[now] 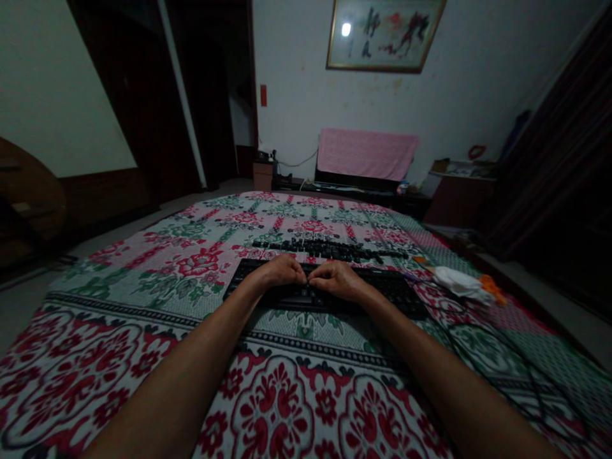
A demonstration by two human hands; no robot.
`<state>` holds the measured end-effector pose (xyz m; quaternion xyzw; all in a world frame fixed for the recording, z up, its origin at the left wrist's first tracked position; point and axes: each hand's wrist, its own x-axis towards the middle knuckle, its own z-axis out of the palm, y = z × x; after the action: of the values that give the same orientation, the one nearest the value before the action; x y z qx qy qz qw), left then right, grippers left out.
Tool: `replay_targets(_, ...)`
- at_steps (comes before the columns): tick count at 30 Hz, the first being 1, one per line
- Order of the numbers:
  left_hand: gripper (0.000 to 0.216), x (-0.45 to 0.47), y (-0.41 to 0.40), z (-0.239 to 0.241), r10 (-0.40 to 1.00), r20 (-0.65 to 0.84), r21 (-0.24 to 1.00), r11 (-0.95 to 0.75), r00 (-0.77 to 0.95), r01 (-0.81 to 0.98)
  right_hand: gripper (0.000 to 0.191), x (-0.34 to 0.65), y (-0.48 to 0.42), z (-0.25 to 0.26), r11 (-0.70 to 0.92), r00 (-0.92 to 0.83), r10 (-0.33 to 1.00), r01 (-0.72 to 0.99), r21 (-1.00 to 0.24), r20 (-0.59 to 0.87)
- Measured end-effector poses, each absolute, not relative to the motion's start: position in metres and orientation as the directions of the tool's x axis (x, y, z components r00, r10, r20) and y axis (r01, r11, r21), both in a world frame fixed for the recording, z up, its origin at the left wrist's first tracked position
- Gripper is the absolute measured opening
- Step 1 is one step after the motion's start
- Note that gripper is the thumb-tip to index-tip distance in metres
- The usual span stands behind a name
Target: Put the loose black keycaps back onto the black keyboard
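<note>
A black keyboard [401, 294] lies across the patterned cloth in front of me. Over its middle, my left hand [284, 270] is closed, with thumb and fingertips pressed together low at the keys. Right beside it, my right hand [337, 279] is also closed in a pinch, its fingertips almost meeting the left ones. Whatever is between the fingertips is too small and dark to make out. Beyond the keyboard, several loose black keycaps [329, 248] are spread in a long, uneven row on the cloth.
A flowered red, green and white cloth [277, 408] covers the surface. To the right lie a crumpled white cloth or tissue [459, 282], an orange item [492, 288] and a looping black cable [535, 389]. A pink towel [367, 153] hangs over something by the far wall.
</note>
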<state>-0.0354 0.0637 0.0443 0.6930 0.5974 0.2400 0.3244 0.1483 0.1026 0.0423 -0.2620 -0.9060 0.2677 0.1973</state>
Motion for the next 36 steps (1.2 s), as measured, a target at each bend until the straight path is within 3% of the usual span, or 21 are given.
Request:
replay_targets(4, 0.026, -0.035, 0.062, 0.045, 0.981, -0.074, 0.762, -0.059, 0.177, 0.645, 0.019, 0.147, 0.102, 0.043, 0.722, -0.785, 0.585, 0.39, -0.571, 0.204)
replay_targets(21, 0.023, -0.025, 0.058, 0.051, 0.989, -0.081, 0.633, -0.047, 0.127, 0.773, 0.016, 0.139, 0.093, 0.048, 0.727, -0.767, 0.618, 0.474, -0.496, 0.173)
replay_targets(30, 0.027, -0.038, 0.06, 0.046, 0.972, -0.095, 0.784, -0.061, 0.215, 0.618, 0.024, 0.151, 0.098, 0.049, 0.707, -0.812, 0.549, 0.324, -0.629, 0.198)
replay_targets(36, 0.026, -0.039, 0.058, 0.05, 0.972, -0.086, 0.79, -0.067, 0.218, 0.61, 0.019, 0.147, 0.095, 0.049, 0.789, -0.834, 0.511, 0.358, -0.5, 0.209)
